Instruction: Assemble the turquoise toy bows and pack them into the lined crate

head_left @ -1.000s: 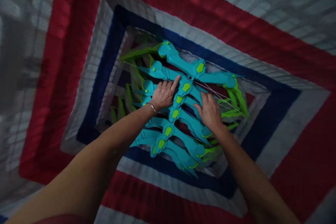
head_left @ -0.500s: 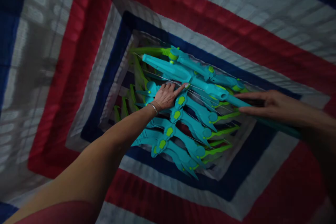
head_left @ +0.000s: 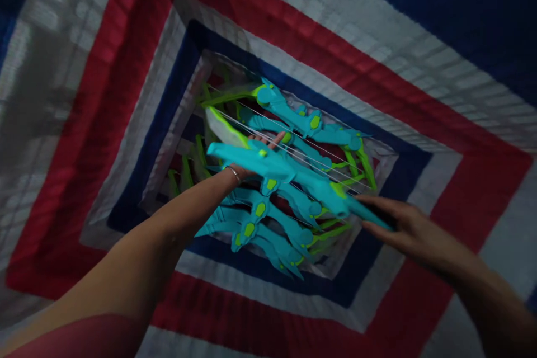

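My right hand (head_left: 405, 224) grips one end of a teal toy bow part (head_left: 268, 165), a long piece lying diagonally over a stack of similar bows. My left hand (head_left: 268, 141) is partly hidden under this long piece. Its index finger is stretched out near a bow's lime green knob, and the other visible fingertips rest close to the white strings. Beneath and around lie several teal toy bows (head_left: 316, 123) with lime green limbs (head_left: 232, 97), pressed close together in a row.
The bows lie at the bottom of a deep fabric-lined container (head_left: 113, 117) with red, white and blue striped walls. Its sides rise around both arms. The light is dim, with grid-like shadows on the upper walls.
The long teal piece has moved down and toward me, now covering much of my left hand. My right hand has come lower with it. A bow behind shows more fully.
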{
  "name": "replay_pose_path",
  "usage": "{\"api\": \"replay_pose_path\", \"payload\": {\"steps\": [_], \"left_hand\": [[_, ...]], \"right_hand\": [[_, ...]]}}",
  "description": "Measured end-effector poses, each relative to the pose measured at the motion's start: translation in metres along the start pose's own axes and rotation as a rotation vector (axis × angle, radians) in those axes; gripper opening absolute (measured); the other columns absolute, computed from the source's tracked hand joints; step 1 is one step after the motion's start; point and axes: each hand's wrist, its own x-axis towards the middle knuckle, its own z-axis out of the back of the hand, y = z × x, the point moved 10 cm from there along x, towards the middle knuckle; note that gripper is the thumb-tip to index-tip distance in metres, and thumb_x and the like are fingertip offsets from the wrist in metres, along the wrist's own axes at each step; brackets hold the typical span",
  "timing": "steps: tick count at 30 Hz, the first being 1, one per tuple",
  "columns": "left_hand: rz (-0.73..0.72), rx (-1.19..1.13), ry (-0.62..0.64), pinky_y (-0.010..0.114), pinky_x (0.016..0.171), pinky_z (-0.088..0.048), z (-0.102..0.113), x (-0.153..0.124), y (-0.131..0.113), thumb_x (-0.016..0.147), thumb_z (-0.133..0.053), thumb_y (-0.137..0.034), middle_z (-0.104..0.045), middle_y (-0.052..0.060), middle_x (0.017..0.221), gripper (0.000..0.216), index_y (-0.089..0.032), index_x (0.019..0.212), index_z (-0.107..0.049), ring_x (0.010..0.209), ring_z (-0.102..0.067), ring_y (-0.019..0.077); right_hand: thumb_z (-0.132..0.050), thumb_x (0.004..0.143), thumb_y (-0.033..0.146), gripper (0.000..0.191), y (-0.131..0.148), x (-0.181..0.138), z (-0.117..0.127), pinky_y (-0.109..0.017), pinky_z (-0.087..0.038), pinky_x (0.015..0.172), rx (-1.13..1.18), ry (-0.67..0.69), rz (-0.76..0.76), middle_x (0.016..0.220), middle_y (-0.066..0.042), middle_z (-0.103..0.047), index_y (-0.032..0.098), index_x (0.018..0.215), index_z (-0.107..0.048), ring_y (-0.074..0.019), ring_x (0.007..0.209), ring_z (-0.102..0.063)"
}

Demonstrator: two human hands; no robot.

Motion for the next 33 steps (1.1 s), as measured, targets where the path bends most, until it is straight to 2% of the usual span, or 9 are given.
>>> {"api": "replay_pose_path", "payload": {"steps": [5,9,12,14,17,21,25,29,33], "left_hand": [[-0.071,0.154,0.033,0.057,0.11,-0.038,0.005,-0.006,-0.005,0.096,-0.041,-0.017,-0.061,0.024,0.133,0.073,-0.014,0.167,-0.022,0.123,-0.057,0.0397],[-0.118,0.197,0.058,0.06,0.118,-0.031,0.011,-0.01,-0.007,0.087,-0.049,-0.012,-0.056,0.025,0.143,0.085,-0.012,0.167,-0.021,0.135,-0.051,0.0403],[-0.114,0.09,0.062,0.049,0.117,-0.039,0.023,-0.01,-0.001,0.081,-0.052,-0.009,-0.057,0.023,0.145,0.093,-0.007,0.166,-0.014,0.135,-0.054,0.0342],[-0.055,0.047,0.09,0.041,0.104,-0.05,0.03,-0.005,0.011,0.087,-0.046,-0.009,-0.065,0.022,0.135,0.084,-0.006,0.165,-0.016,0.123,-0.062,0.03],[0.016,0.149,0.126,0.039,0.084,-0.055,0.038,0.007,0.027,0.097,-0.037,-0.013,-0.072,0.02,0.116,0.061,-0.008,0.158,-0.037,0.104,-0.07,0.03],[-0.087,0.337,0.18,0.041,0.079,-0.052,0.043,0.025,0.022,0.097,-0.04,-0.012,-0.072,0.021,0.099,0.037,-0.008,0.117,-0.07,0.1,-0.069,0.033],[-0.209,0.38,0.14,0.043,0.082,-0.049,0.06,0.038,0.007,0.095,-0.044,-0.013,-0.068,0.019,0.094,0.028,-0.012,0.095,-0.072,0.1,-0.065,0.0333],[-0.227,0.295,0.043,0.038,0.089,-0.05,0.099,0.062,0.004,0.101,-0.043,-0.022,-0.065,0.015,0.11,0.027,-0.012,0.103,-0.069,0.105,-0.063,0.0277],[-0.232,0.286,0.131,0.035,0.099,-0.051,0.116,0.102,0.006,0.097,-0.057,-0.017,-0.065,0.013,0.125,0.024,-0.008,0.117,-0.067,0.11,-0.065,0.0233]], "right_hand": [[-0.061,0.096,0.036,0.037,0.014,0.002,-0.069,-0.039,-0.064,0.088,-0.044,-0.158,0.139,0.12,-0.009,-0.074,0.024,0.131,-0.064,-0.0262,0.105,-0.074],[-0.057,0.1,0.029,0.037,0.023,-0.008,-0.097,-0.039,-0.062,0.09,-0.084,-0.233,0.204,0.12,-0.01,-0.071,0.024,0.137,-0.057,-0.0253,0.109,-0.072],[-0.056,0.101,0.026,0.038,0.028,-0.021,-0.103,-0.04,-0.062,0.091,-0.135,-0.254,0.24,0.123,-0.011,-0.069,0.025,0.139,-0.054,-0.0255,0.111,-0.07],[-0.056,0.1,0.024,0.039,0.03,-0.032,-0.102,-0.039,-0.062,0.091,-0.149,-0.266,0.266,0.123,-0.011,-0.068,0.025,0.139,-0.054,-0.0248,0.111,-0.07],[-0.056,0.1,0.021,0.04,0.028,-0.052,-0.097,-0.039,-0.061,0.09,-0.164,-0.301,0.297,0.121,-0.011,-0.068,0.024,0.139,-0.054,-0.0242,0.11,-0.069],[-0.056,0.1,0.019,0.041,0.025,-0.073,-0.099,-0.039,-0.061,0.09,-0.18,-0.317,0.314,0.12,-0.011,-0.069,0.025,0.14,-0.054,-0.0243,0.109,-0.068],[-0.055,0.099,0.018,0.041,0.02,-0.086,-0.102,-0.039,-0.061,0.087,-0.158,-0.354,0.287,0.117,-0.011,-0.07,0.024,0.139,-0.054,-0.0245,0.106,-0.069],[-0.057,0.096,0.016,0.045,0.01,-0.095,-0.101,-0.038,-0.061,0.083,-0.105,-0.414,0.275,0.114,-0.01,-0.07,0.025,0.14,-0.053,-0.0246,0.103,-0.07],[-0.058,0.095,0.013,0.048,-0.004,-0.104,-0.107,-0.036,-0.061,0.082,-0.083,-0.435,0.253,0.115,-0.01,-0.07,0.024,0.141,-0.053,-0.0237,0.103,-0.069]]}}
